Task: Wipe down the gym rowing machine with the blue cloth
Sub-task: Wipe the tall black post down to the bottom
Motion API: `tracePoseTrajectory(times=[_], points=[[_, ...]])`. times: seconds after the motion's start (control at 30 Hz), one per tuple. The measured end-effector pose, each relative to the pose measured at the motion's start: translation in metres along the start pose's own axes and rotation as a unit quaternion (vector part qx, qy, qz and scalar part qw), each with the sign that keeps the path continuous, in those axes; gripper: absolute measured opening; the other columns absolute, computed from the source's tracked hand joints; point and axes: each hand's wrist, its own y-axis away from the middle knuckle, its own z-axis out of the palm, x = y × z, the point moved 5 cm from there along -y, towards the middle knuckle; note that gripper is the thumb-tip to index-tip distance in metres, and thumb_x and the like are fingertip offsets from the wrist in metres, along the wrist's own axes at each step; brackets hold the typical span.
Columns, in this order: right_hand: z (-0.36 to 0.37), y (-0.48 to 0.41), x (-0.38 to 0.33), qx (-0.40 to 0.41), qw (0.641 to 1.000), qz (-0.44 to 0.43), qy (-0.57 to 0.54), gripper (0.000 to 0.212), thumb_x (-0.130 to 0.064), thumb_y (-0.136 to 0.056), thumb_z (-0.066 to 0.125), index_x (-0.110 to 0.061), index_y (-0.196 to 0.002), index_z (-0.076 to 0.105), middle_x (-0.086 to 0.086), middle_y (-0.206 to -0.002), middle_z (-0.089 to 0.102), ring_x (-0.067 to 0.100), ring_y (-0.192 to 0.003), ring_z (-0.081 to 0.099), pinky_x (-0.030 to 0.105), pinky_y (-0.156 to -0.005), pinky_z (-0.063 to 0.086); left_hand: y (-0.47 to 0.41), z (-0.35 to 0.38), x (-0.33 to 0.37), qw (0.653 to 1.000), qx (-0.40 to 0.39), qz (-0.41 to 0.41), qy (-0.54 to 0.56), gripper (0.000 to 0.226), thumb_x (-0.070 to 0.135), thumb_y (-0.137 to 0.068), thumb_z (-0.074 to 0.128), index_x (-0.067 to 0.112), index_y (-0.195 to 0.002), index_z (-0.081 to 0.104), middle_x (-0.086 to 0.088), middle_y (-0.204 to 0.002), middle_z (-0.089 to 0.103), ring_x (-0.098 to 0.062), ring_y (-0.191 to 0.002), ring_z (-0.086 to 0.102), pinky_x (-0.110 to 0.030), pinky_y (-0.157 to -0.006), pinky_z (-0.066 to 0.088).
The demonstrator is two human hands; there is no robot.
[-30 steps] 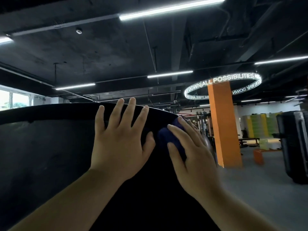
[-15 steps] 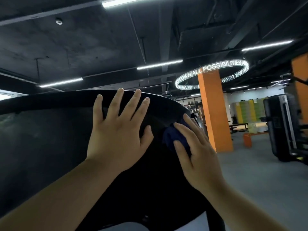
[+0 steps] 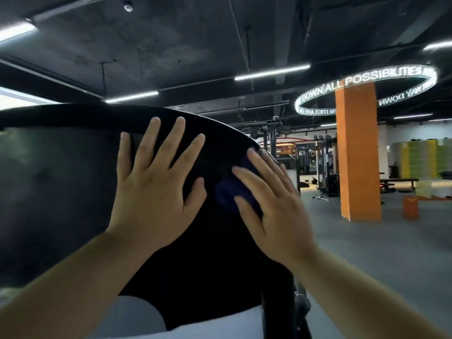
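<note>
While left hand point(image 3: 156, 192) splays on black drum point(image 3: 61, 179), flat right hand point(image 3: 276, 211) presses blue cloth point(image 3: 227, 194); orange pillar point(image 3: 357, 155) beyond.

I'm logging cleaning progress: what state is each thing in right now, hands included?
left hand: open, fingers spread, flat on the rowing machine housing.
right hand: open, straight fingers pressing the blue cloth onto the housing.
blue cloth: bunched, partly covered by those fingers.
ring sign: lit.
ceiling strip lights: lit.
</note>
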Motion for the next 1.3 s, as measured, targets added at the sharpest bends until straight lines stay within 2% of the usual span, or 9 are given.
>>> tracePoseTrajectory(times=[0.17,0.33,0.47,0.63,0.7,0.8,0.93,1.1,1.3], points=[[-0.017,-0.056,0.035,0.004,0.991,0.103,-0.088,0.047,-0.048,-0.098,0.036,-0.031,-0.141,0.046,-0.004,-0.150,0.045,0.017,-0.136,0.045,0.040,-0.107,0.044,0.001,0.008,0.035,0.999,0.001,-0.026,-0.018,0.062,0.044,-0.090,0.036,0.026,-0.150,0.035,-0.006,-0.161,0.023,-0.027,-0.151,0.011,-0.055,-0.118,-0.003],[-0.001,0.027,0.017,-0.018,0.999,-0.008,-0.047,0.041,-0.037,-0.100,0.046,-0.029,-0.140,0.047,-0.001,-0.160,0.030,0.024,-0.151,0.016,0.051,-0.119,0.026,0.007,0.011,0.049,0.998,0.033,-0.047,-0.018,0.059,0.036,-0.092,0.036,0.022,-0.149,0.038,-0.007,-0.161,0.024,-0.027,-0.150,0.014,-0.054,-0.120,0.002],[-0.006,0.031,0.024,-0.049,0.995,-0.065,-0.057,0.044,-0.037,-0.100,0.048,-0.029,-0.143,0.046,-0.004,-0.159,0.031,0.020,-0.151,0.017,0.052,-0.119,0.026,0.017,0.016,0.060,0.998,0.062,0.001,-0.020,0.051,0.029,-0.094,0.039,0.019,-0.144,0.048,-0.005,-0.157,0.034,-0.026,-0.146,0.027,-0.059,-0.119,0.011],[-0.017,0.011,0.048,0.025,0.977,0.104,-0.183,0.048,-0.038,-0.096,0.048,-0.023,-0.141,0.042,-0.006,-0.154,0.039,0.014,-0.145,0.033,0.044,-0.115,0.036,0.018,0.016,0.058,0.997,0.078,0.004,-0.008,0.051,0.029,-0.093,0.042,0.019,-0.142,0.050,-0.003,-0.156,0.036,-0.025,-0.146,0.029,-0.058,-0.119,0.012],[-0.007,0.041,0.040,0.044,0.974,0.142,-0.170,0.048,-0.037,-0.099,0.044,-0.019,-0.143,0.041,-0.002,-0.158,0.033,0.017,-0.146,0.031,0.034,-0.119,0.029,0.018,0.017,0.058,0.997,0.075,0.006,-0.004,0.052,0.030,-0.093,0.042,0.019,-0.143,0.049,-0.004,-0.156,0.036,-0.025,-0.146,0.028,-0.058,-0.119,0.012],[0.008,0.097,0.012,0.015,0.990,0.089,-0.108,0.047,-0.034,-0.101,0.043,-0.018,-0.145,0.039,0.002,-0.162,0.024,0.026,-0.151,0.017,0.032,-0.123,0.017,0.019,0.017,0.057,0.997,0.071,0.009,-0.008,0.053,0.032,-0.093,0.042,0.019,-0.144,0.047,-0.005,-0.157,0.035,-0.027,-0.147,0.027,-0.057,-0.119,0.010],[0.001,0.072,0.018,-0.008,0.999,-0.007,-0.048,0.043,-0.033,-0.102,0.044,-0.021,-0.144,0.043,0.002,-0.161,0.026,0.028,-0.151,0.016,0.049,-0.120,0.025,0.020,0.018,0.058,0.998,0.067,0.012,-0.011,0.053,0.030,-0.095,0.040,0.019,-0.146,0.045,-0.006,-0.158,0.033,-0.027,-0.147,0.024,-0.055,-0.119,0.007],[-0.010,0.017,0.032,0.031,0.993,0.051,-0.102,0.047,-0.032,-0.101,0.048,-0.019,-0.146,0.044,0.001,-0.160,0.027,0.022,-0.152,0.013,0.029,-0.122,0.015,0.020,0.018,0.059,0.997,0.068,0.006,-0.023,0.051,0.028,-0.096,0.041,0.018,-0.146,0.045,-0.006,-0.157,0.034,-0.027,-0.147,0.025,-0.055,-0.119,0.008],[0.012,0.124,0.018,-0.050,0.992,-0.106,-0.055,0.045,-0.035,-0.100,0.045,-0.028,-0.144,0.042,0.000,-0.158,0.032,0.028,-0.150,0.021,0.053,-0.120,0.022,0.022,0.019,0.061,0.998,0.057,0.007,-0.033,0.055,0.029,-0.094,0.042,0.018,-0.148,0.041,-0.006,-0.159,0.030,-0.028,-0.148,0.022,-0.055,-0.120,0.008]])
